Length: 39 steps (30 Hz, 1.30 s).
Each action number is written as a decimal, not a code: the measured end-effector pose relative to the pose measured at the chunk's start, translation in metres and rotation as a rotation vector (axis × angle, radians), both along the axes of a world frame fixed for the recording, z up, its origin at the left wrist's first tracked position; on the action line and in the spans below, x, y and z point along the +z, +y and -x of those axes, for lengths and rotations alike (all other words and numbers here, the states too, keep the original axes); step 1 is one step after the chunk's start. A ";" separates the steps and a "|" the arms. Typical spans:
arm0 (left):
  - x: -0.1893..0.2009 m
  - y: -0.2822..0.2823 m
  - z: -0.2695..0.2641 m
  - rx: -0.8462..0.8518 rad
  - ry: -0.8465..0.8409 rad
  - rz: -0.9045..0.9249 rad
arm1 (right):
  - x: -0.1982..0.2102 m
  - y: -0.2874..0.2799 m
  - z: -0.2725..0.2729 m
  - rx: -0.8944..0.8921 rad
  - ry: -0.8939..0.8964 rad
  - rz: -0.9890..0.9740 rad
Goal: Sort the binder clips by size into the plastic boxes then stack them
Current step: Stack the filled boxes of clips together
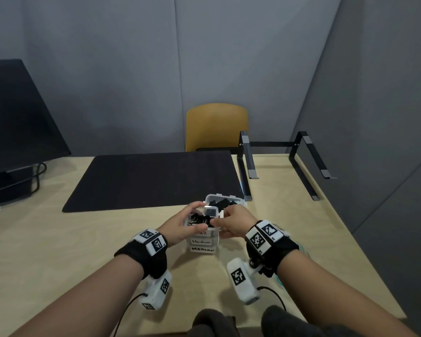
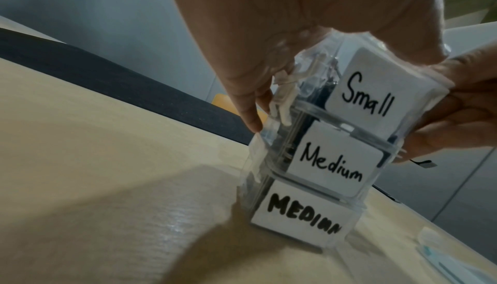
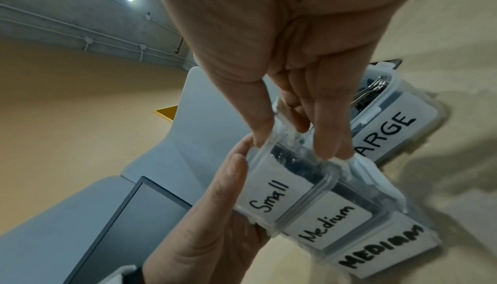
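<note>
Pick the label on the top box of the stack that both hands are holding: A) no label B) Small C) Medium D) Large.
B: the left wrist view shows the top box labelled "Small", sitting above two boxes marked medium, with the left hand and right hand gripping it.

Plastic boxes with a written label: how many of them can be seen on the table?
4. Three are stacked: Small box on top, Medium box under it, MEDIUM box at the bottom. The LARGE box stands behind the stack. Others may be hidden.
</note>
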State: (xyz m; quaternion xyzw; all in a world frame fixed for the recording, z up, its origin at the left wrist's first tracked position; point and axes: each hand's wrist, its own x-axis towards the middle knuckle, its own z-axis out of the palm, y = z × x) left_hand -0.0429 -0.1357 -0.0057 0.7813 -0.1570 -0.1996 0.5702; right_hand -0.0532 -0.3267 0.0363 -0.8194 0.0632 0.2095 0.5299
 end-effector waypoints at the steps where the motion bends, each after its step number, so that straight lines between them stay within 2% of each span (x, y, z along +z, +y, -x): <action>1: 0.000 0.000 0.000 0.001 0.000 0.001 | -0.002 -0.002 0.001 -0.008 -0.017 0.007; 4: 0.000 -0.001 0.001 0.015 -0.004 0.021 | -0.006 -0.010 0.009 -0.025 -0.014 -0.055; 6: -0.003 -0.001 0.001 0.038 -0.001 0.037 | -0.010 -0.016 0.016 -0.014 -0.017 0.006; 10: -0.014 -0.001 0.001 0.087 -0.019 0.036 | -0.026 -0.027 0.025 0.049 -0.144 0.396; 13: -0.011 -0.004 0.003 0.106 -0.014 0.048 | -0.035 -0.036 0.030 -0.031 -0.143 0.669; 15: -0.007 -0.004 0.005 0.108 -0.016 0.034 | -0.041 -0.045 0.031 -0.103 -0.046 0.848; 18: -0.006 -0.003 0.004 0.100 -0.009 0.025 | -0.051 -0.058 0.040 -0.161 0.184 0.991; 21: -0.007 -0.002 0.004 0.093 0.010 0.027 | -0.066 -0.065 0.051 -0.164 0.266 1.000; 25: -0.005 -0.001 0.003 0.090 0.003 0.016 | -0.075 -0.065 0.060 -0.205 0.222 0.976; 31: -0.005 0.000 0.003 0.091 -0.004 0.012 | -0.070 -0.074 0.067 -0.260 0.178 0.993; 34: -0.006 0.001 0.002 0.087 -0.009 0.011 | -0.069 -0.081 0.067 -0.347 0.222 0.955; 39: -0.003 0.001 0.003 0.082 -0.007 -0.003 | -0.067 -0.086 0.062 -0.359 0.278 0.982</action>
